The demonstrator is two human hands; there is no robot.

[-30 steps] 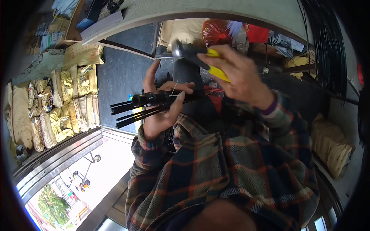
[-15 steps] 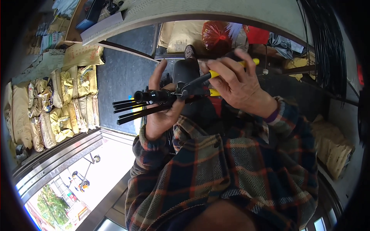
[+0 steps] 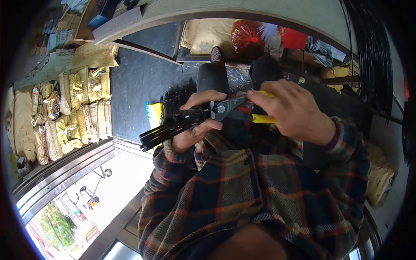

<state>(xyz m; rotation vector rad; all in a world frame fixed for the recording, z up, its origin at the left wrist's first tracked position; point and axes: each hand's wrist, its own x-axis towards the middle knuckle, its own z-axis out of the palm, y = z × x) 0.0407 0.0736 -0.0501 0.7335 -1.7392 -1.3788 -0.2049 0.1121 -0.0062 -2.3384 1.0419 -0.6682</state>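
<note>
My left hand (image 3: 193, 138) is closed around a black bundle of thin rods (image 3: 157, 135) with a round black collar, resembling a folded umbrella frame. It points down to the left, its free end clear of the fingers. In my right hand (image 3: 299, 113) is a pair of pliers (image 3: 226, 108) with grey jaws and yellow-and-black handles. The fingers lie over the upper handle, and the lower handle stands apart from it. The plier jaws are at the collar end of the bundle, between finger and thumb of my left hand; what exactly they grip is too small to tell.
Several similar black pieces (image 3: 178, 96) stand beyond my left hand, beside a yellow-and-white packet (image 3: 154, 116). Wrapped brown packages (image 3: 54, 143) line the left. A bench edge (image 3: 208, 16) crosses the top, with a red plastic bag (image 3: 247, 38) below. Black strands (image 3: 375, 65) hang at right.
The pliers have turned level and my right hand has come lower, its fingers now closer over the handle. My left fingers have closed in around the bundle, whose rods now lie together.
</note>
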